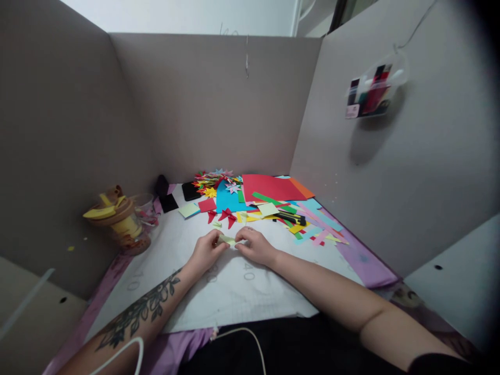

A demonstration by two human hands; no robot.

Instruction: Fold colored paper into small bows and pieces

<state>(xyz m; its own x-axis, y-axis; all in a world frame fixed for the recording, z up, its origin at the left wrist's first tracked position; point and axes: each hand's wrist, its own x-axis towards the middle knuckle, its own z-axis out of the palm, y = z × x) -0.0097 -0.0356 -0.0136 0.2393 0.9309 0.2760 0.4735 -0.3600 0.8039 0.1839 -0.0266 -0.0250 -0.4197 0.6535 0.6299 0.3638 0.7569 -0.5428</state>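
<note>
A small folded piece of pale yellow-green paper [227, 239] is pinched between my two hands, just above the white sheet [234, 291] covering the table. My left hand [206, 251] has its fingers closed on the paper's left end. On the right end, the fingertips of my right hand [255, 246] are closed too. Just beyond the hands lie a red folded paper piece [227, 217] and a smaller pale green one [217, 224]. Fingers partly cover the held paper, so its exact folds cannot be made out.
Folded paper stars [211, 180] are heaped at the back beside a black phone [190, 191]. A red paper sheet [269, 187], a blue sheet [228, 200], coloured strips [324, 224] and a utility knife [292, 217] lie right of them. A brown-and-yellow container [123, 224] stands left. Grey partitions [219, 104] enclose the table.
</note>
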